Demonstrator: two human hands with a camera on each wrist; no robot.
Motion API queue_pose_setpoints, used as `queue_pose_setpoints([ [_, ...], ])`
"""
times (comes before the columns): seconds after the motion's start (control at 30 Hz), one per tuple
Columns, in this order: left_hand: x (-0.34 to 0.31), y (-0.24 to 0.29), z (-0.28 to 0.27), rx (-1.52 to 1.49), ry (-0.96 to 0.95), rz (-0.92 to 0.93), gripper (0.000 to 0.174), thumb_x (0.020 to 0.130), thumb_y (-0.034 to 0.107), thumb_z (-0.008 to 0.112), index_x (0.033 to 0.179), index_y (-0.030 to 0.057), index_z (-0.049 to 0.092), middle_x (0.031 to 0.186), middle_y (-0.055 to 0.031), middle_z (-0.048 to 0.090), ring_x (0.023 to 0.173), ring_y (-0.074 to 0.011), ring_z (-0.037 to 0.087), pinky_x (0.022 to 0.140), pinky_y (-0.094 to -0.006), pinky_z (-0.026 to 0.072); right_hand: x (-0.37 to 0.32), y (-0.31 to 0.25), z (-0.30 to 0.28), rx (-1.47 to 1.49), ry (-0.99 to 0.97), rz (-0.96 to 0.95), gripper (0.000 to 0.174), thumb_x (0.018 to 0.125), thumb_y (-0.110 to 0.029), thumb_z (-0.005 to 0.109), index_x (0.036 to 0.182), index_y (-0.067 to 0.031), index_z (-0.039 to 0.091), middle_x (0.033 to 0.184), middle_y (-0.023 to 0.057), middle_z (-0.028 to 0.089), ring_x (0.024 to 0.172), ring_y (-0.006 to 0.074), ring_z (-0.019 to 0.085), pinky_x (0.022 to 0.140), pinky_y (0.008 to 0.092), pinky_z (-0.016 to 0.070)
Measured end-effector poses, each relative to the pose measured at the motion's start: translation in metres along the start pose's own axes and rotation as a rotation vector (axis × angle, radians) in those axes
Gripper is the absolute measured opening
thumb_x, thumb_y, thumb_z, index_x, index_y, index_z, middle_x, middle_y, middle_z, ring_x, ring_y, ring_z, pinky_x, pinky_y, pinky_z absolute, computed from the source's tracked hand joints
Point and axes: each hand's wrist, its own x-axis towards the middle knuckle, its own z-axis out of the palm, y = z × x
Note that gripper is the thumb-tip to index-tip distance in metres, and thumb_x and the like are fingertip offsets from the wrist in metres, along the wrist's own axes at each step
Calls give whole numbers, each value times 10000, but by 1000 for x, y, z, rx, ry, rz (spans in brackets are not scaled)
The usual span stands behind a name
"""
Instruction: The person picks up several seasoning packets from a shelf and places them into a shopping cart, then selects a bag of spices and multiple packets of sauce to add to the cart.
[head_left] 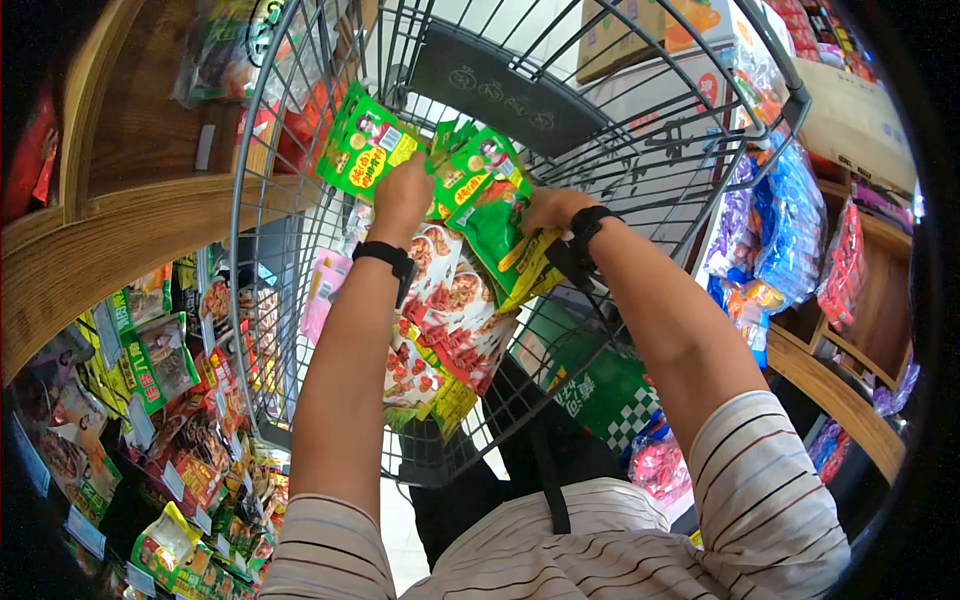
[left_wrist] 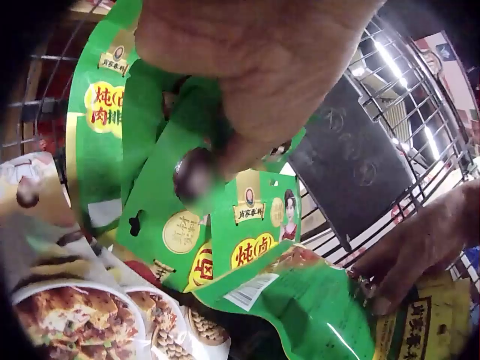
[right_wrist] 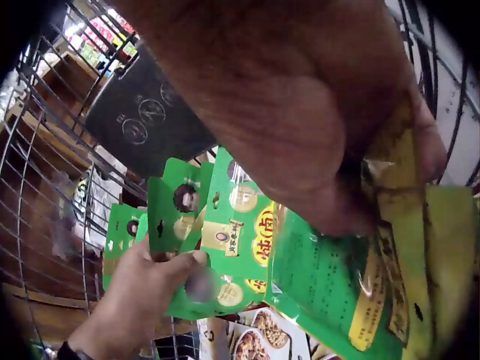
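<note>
- Pinching green packets [head_left: 362, 150] by their upper edges is the left hand [head_left: 403, 195]; its thumb shows from the right wrist, most fingers hidden behind plastic. The right hand [head_left: 548, 210] grips yellow packets [right_wrist: 450, 262], its fingertips largely out of sight.
- Far left of the grip, a grained wooden shelf [head_left: 150, 225] bends in the lens; bagged goods [head_left: 165, 360] below it carry print too small to read.
- Left of and below the left hand, a pink package [head_left: 325, 285] sits partly behind wire bars.
- The left forearm reaches nearly straight forward, with a black band [head_left: 388, 258] at the wrist.
- Between the hands, inside the cart [head_left: 795, 105], the green packets overlap in a glossy fan, hanging holes in their flat tops.
- Under them, a wrinkled white bag [head_left: 455, 290] printed with bowls of food is partly covered.
- Beyond the grip stands a flat dark panel [head_left: 500, 85], its circular markings faint.
- The right arm angles inward across the cart's side, its hand bent over the yellow packets.
</note>
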Motion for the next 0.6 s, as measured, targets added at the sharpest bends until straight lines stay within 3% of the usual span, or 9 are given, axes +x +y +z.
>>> queue_pose_setpoints([
  [0.17, 5, -16, -38, 107, 45, -129, 304, 869, 183, 593, 1138, 39, 592, 924, -236, 697, 872, -428, 673, 768, -536, 526, 0, 15, -18, -79, -65, 12, 399, 725, -250, 692, 1027, 9, 718, 1000, 162, 736, 852, 265, 727, 728, 392, 562],
  [0.27, 4, -33, -44, 94, 137, -161, 302, 873, 191, 586, 1136, 44, 584, 929, -235, 698, 874, -434, 672, 773, -536, 525, -3, 30, -24, -89, 74, -36, 390, 737, -259, 680, 1034, -12, 727, 1021, 165, 733, 889, 269, 725, 753, 401, 562],
  [0.4, -1, -33, -35, 105, 180, -193, 301, 875, 196, 602, 1137, 51, 577, 932, -237, 698, 877, -435, 673, 773, -532, 525, 33, 38, -25, -139, 20, 75, 399, 708, -249, 716, 1063, -69, 744, 1084, 160, 723, 996, 273, 708, 805, 427, 563],
  [0.57, -6, -29, -39, 112, 202, -175, 308, 867, 197, 630, 1134, 52, 578, 914, -225, 704, 856, -428, 676, 758, -534, 526, 20, 16, -30, -233, 44, -30, 348, 713, -155, 700, 1038, -40, 748, 1110, 172, 713, 974, 341, 704, 795, 464, 561],
  [0.6, -7, -25, -41, 125, 174, -189, 317, 870, 197, 630, 1142, 46, 572, 922, -225, 701, 859, -426, 676, 750, -534, 527, 39, 26, -26, -351, 47, -180, 244, 742, -148, 694, 938, -9, 737, 966, 169, 718, 795, 297, 706, 688, 418, 562],
])
